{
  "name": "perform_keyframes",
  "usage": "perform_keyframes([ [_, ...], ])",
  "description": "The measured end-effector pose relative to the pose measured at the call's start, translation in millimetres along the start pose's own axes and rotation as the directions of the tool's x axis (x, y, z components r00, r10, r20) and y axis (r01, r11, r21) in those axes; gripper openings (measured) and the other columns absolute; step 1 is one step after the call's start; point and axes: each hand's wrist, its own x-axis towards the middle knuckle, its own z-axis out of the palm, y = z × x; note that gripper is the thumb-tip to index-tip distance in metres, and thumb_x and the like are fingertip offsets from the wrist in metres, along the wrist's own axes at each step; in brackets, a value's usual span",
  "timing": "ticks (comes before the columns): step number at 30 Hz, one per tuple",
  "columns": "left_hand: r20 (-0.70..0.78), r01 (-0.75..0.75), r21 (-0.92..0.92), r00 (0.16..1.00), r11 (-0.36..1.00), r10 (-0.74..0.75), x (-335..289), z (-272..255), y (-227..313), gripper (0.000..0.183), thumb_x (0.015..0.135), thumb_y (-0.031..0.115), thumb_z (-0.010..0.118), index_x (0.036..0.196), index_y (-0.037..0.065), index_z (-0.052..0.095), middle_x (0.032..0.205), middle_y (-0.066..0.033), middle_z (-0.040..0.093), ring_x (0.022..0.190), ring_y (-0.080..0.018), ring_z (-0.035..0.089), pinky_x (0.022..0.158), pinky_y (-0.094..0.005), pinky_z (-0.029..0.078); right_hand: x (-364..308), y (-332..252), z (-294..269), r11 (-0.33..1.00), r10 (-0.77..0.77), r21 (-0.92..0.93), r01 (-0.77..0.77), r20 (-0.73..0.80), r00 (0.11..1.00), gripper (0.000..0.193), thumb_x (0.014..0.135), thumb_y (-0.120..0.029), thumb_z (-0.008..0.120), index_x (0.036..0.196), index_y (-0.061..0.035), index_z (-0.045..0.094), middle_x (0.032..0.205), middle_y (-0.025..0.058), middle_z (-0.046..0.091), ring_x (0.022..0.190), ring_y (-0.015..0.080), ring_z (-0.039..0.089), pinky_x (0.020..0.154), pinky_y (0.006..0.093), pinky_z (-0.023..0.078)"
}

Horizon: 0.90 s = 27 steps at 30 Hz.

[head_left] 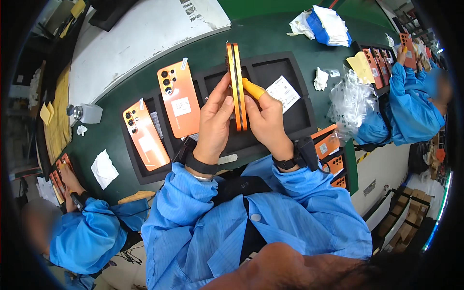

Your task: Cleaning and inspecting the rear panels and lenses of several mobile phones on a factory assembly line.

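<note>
In the middle, what looks like a pair of orange phones [235, 67] is held upright, pressed together and seen edge-on. My left hand [214, 123] grips the pair from the left side, fingers behind it and thumb along the near part. From the right, my right hand [267, 121] closes on the same pair; a yellow finger cover [253, 89] is on one finger. Below them lies a black compartment tray [309, 108]. A larger orange phone [178, 92] and another orange phone [145, 137] lie camera side up at its left. A white printed label [284, 94] rests on its right part.
White wipes [104, 169] lie on the green table [108, 116]. A blue-and-white packet [329, 26] stands far right, near clear plastic bags [353, 104]. More orange phones [328, 145] sit at my right. Co-workers in blue, one on each side, handle phones. A small bottle [89, 113] stands left.
</note>
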Motion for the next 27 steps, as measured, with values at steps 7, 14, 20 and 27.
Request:
perform_keyframes([
  [7, 0.018, -0.025, 0.054, 1.0, 0.998, 0.024, 2.1, -3.5, -2.2, 0.054, 0.102, 0.011, 0.051, 0.152, 0.0, 0.033, 0.149, -0.015, 0.045, 0.134, -0.0212, 0.047, 0.11, -0.0337, 0.039, 0.2, 1.3, 2.5, 0.996, 0.018, 0.089, -0.017, -0.011, 1.0, 0.032, 0.096, -0.001, 0.055, 0.127, 0.0079, 0.057, 0.108, 0.0202, 0.07, 0.095, 0.0234, 0.071, 0.08, 0.0303, 0.055],
  [14, -0.06, 0.065, 0.006, 0.996, 0.998, -0.064, 4.2, -0.5, 7.2, 0.075, 0.09, -0.003, 0.047, 0.157, -0.002, 0.013, 0.157, -0.0235, 0.03, 0.137, -0.0272, 0.044, 0.105, -0.0332, 0.043, 4.4, 5.4, 2.7, 0.96, 0.116, 0.253, -0.116, 0.015, 0.993, 0.054, 0.096, -0.003, 0.053, 0.146, 0.0067, 0.035, 0.108, 0.0211, 0.07, 0.095, 0.0222, 0.071, 0.079, 0.0304, 0.055],
  [20, 0.034, -0.145, -0.02, 0.989, 0.989, 0.146, 2.9, 13.3, 36.4, 0.085, 0.08, -0.015, 0.044, 0.157, 0.002, 0.014, 0.155, -0.024, 0.034, 0.136, -0.0271, 0.047, 0.1, -0.0301, 0.046, 9.0, -29.5, -1.5, 0.962, -0.061, 0.268, 0.057, 0.005, 0.998, 0.061, 0.095, 0.001, 0.047, 0.152, 0.0039, 0.024, 0.121, 0.0231, 0.066, 0.104, 0.0238, 0.069, 0.086, 0.0315, 0.054],
  [27, 0.092, -0.173, 0.039, 0.981, 0.984, 0.169, -24.1, 12.2, 24.4, 0.088, 0.076, -0.022, 0.033, 0.158, 0.006, 0.018, 0.159, -0.0179, 0.031, 0.141, -0.025, 0.041, 0.104, -0.0328, 0.044, -19.3, -29.6, -1.1, 0.941, -0.129, 0.32, 0.11, 0.039, 0.991, 0.059, 0.097, 0.01, 0.041, 0.153, 0.0007, 0.026, 0.138, 0.0214, 0.054, 0.127, 0.0249, 0.056, 0.104, 0.0348, 0.046],
])
